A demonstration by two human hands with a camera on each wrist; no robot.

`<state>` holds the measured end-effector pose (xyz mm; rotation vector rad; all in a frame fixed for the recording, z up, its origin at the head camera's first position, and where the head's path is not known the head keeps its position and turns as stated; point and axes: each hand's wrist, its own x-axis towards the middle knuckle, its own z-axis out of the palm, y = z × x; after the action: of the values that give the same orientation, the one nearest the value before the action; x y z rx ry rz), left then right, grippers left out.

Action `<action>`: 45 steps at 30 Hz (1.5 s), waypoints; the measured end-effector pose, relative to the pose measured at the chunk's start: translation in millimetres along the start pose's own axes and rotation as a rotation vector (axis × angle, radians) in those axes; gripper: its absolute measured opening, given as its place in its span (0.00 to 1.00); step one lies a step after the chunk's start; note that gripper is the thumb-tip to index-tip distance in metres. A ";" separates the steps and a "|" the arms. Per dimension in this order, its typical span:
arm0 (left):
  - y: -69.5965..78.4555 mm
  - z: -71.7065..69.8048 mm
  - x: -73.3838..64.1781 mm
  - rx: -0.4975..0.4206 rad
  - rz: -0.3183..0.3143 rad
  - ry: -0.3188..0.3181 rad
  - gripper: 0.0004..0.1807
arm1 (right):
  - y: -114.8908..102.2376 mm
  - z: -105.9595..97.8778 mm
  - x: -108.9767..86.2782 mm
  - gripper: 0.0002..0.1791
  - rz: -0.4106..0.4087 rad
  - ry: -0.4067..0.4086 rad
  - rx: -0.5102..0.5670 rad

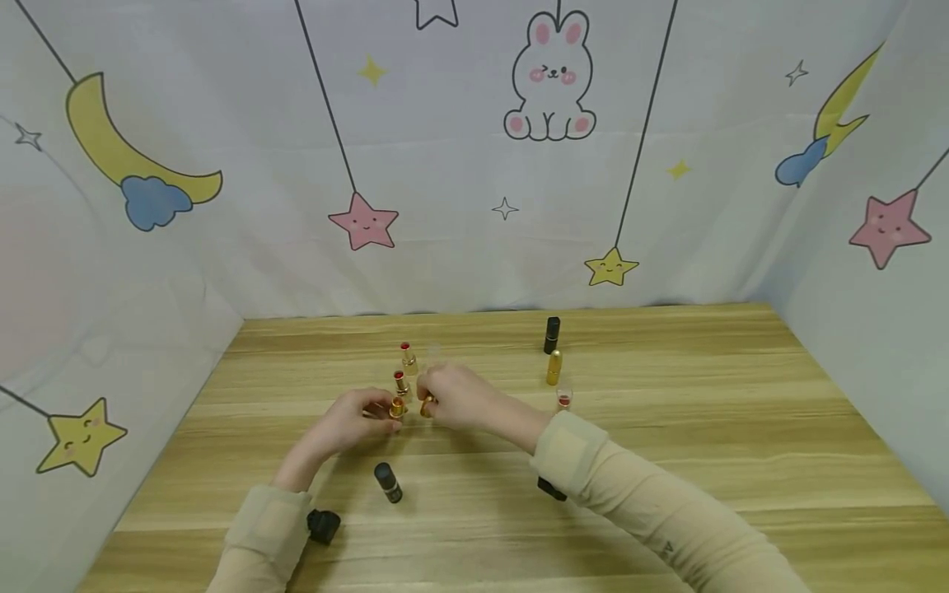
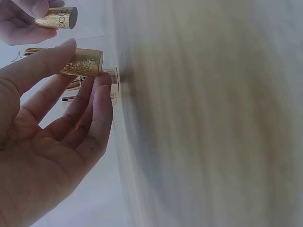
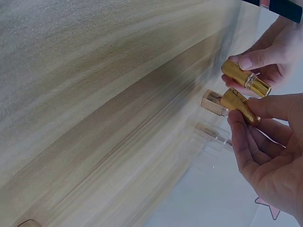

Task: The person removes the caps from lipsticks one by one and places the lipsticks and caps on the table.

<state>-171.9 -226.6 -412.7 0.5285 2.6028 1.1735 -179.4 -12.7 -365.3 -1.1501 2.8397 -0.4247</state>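
Note:
My left hand (image 1: 354, 422) pinches the gold base of an uncapped lipstick (image 2: 87, 62) between thumb and fingers, holding it upright close over the table. In the right wrist view the lipstick's shiny inner tube (image 3: 259, 86) shows above its textured base. My right hand (image 1: 461, 397) grips a gold lipstick cap (image 3: 239, 105), lettered on its end part, just to the right of that lipstick and apart from it. Right behind the left hand stand two uncapped lipsticks with red tips, one nearer (image 1: 401, 382) and one farther (image 1: 409, 360).
A black tube (image 1: 388, 483) stands in front of the hands. To the right, a black lipstick (image 1: 552, 335), a gold lipstick (image 1: 554, 368) and a clear-capped lipstick (image 1: 564, 401) stand in a row. Fabric walls (image 1: 474, 272) bound the wooden table (image 1: 697, 395) behind and at the sides.

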 end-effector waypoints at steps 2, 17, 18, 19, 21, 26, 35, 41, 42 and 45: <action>-0.4 0.2 0.2 0.004 0.004 -0.003 0.11 | -0.3 1.0 0.3 0.04 0.003 -0.008 -0.010; 1.2 0.7 0.6 0.029 0.017 -0.016 0.11 | -0.4 8.7 4.0 0.03 0.001 -0.066 -0.056; 1.0 0.9 0.7 0.031 0.019 -0.014 0.11 | -0.5 8.8 3.9 0.02 -0.003 -0.070 -0.062; 0.8 1.0 0.8 0.033 0.021 -0.014 0.11 | -0.5 9.2 3.8 0.02 -0.006 -0.074 -0.066; 0.5 1.2 0.8 0.032 0.023 -0.017 0.11 | -0.9 9.1 3.3 0.02 -0.006 -0.083 -0.075; 1.1 1.1 0.4 0.030 0.016 -0.024 0.10 | -3.1 8.2 1.6 0.02 0.002 -0.111 -0.086; 2.5 1.3 -1.0 0.030 0.023 -0.035 0.10 | -3.6 13.2 2.4 0.02 -0.012 -0.135 -0.108; 0.6 1.5 -0.2 0.027 0.024 -0.048 0.09 | -4.3 14.8 2.9 0.04 0.003 -0.172 -0.105; 0.1 1.4 0.0 0.027 0.024 -0.050 0.09 | -4.4 14.9 2.9 0.04 0.004 -0.175 -0.106; -1.3 1.3 0.7 0.025 0.027 -0.055 0.09 | -4.8 14.6 2.7 0.04 0.004 -0.177 -0.109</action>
<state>-172.3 -226.2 -414.5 0.5938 2.5747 1.1196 -176.0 -21.3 -377.9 -1.1364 2.7400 -0.1601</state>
